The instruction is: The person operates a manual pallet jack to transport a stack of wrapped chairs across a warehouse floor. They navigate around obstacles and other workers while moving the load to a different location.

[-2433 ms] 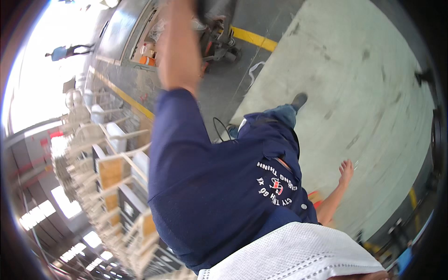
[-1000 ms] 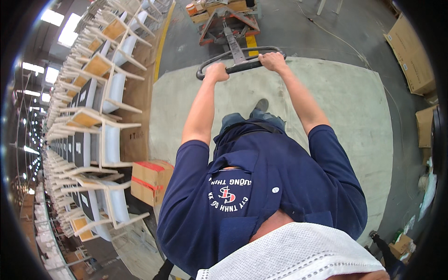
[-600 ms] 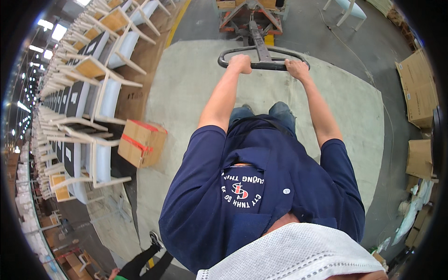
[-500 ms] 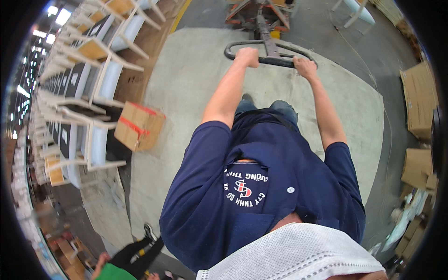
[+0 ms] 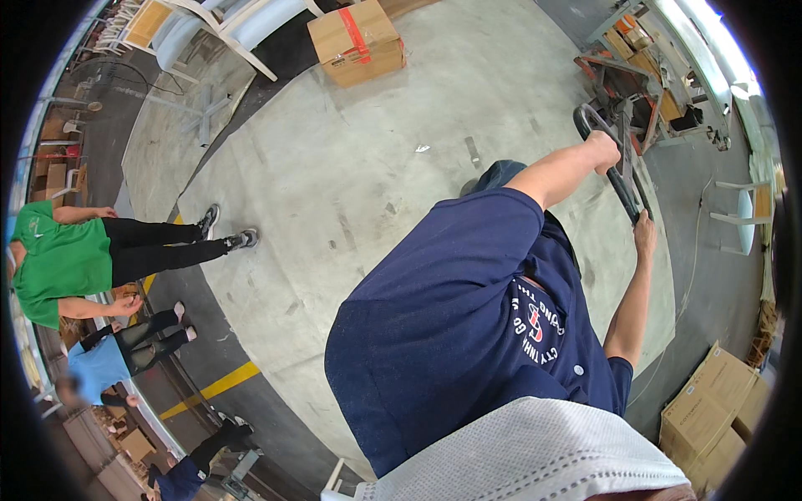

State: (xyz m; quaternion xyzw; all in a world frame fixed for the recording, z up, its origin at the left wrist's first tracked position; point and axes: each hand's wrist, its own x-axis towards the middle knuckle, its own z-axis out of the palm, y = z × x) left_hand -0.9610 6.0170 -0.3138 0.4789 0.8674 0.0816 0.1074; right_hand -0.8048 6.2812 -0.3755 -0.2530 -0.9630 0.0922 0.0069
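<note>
Both my hands grip the black loop handle (image 5: 622,188) of a pallet jack at the upper right. My left hand (image 5: 603,153) is closed around the loop's left side, near where the dark shaft (image 5: 624,134) joins it. Lower down, my right hand (image 5: 644,234) is closed on the other end of the loop. Beyond the handle is the jack's worn red metal frame (image 5: 597,71). How much of the jack lies farther back I cannot tell, because other metal parts overlap it.
A cardboard box (image 5: 351,54) with red tape lies on the pale floor, beside white chairs (image 5: 259,21). At left stand a person in green (image 5: 71,259) and one in light blue (image 5: 98,359). Large cartons (image 5: 710,409) and a white chair (image 5: 743,215) are at right.
My view has swung round to the left, so the jack and both hands now appear at the upper right. The taped box appears farther right and higher. Both hands keep hold of the handle.
</note>
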